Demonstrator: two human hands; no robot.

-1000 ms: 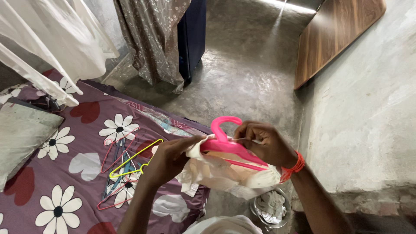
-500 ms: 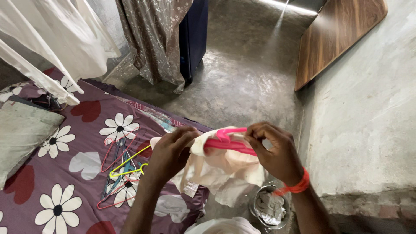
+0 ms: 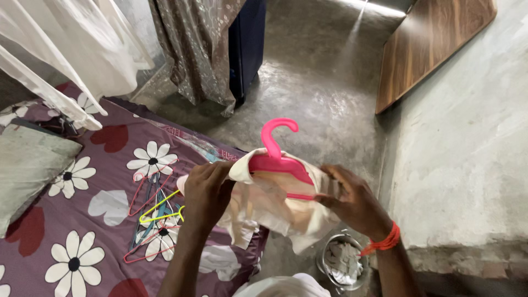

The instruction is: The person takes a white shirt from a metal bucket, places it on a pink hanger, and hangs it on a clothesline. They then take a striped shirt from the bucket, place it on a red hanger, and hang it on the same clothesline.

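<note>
The left hand (image 3: 204,190) gripped one shoulder of a cream garment (image 3: 269,212), its fingers (image 3: 217,171) curled and pinching the cloth against the end of a pink hanger (image 3: 278,159). The right hand (image 3: 352,201) held the other side, fingers (image 3: 331,175) partly spread and pressed onto the cloth over the hanger's far arm. The hanger sat between the two sets of fingers, its hook standing upright above them, and the garment drooped below both hands. Just left of the left fingers, a loose heap of thin wire hangers (image 3: 151,217) in yellow, red and blue lay on the purple flowered bedsheet (image 3: 71,236). Below the right fingers a metal bucket (image 3: 344,261) holding pale cloth stood on the concrete floor (image 3: 313,93).
</note>
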